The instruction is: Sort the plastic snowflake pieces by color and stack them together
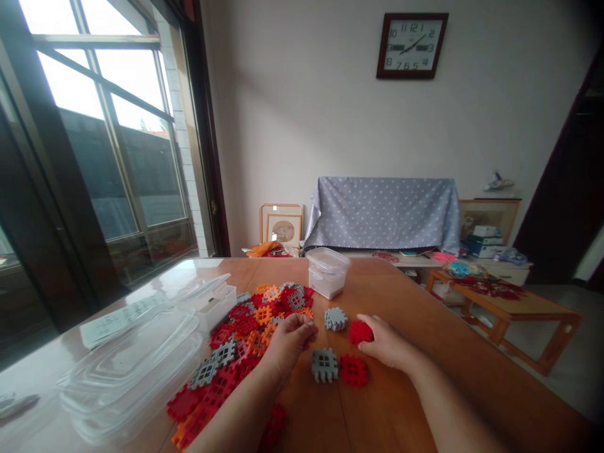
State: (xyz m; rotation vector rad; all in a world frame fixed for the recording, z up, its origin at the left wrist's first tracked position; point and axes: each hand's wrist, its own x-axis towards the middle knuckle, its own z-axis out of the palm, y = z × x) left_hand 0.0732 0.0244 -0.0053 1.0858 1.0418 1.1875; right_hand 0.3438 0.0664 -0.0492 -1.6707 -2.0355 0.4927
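My right hand (387, 341) has its thumb and fingers around a stack of solid red interlocking building tiles (360, 333) on the wooden table. My left hand (293, 338) is closed beside the loose pile, fingertips pressed together; whatever they may hold is hidden. Between the hands stands a stack of solid grey tiles (335, 319). Nearer to me are a stack of grey window-pattern tiles (324, 365) and one of red window-pattern tiles (353, 370). The mixed pile of red, orange and grey tiles (245, 325) spreads left of my left hand, partly behind my forearm.
Large clear plastic lids or boxes (132, 371) lie on the table's left side, near a white container (219, 305) and a printed sheet (123, 319). A small lidded clear box (328, 275) stands at the far edge. Beyond are a cloth-covered object (384, 214) and a low wooden table (514, 302).
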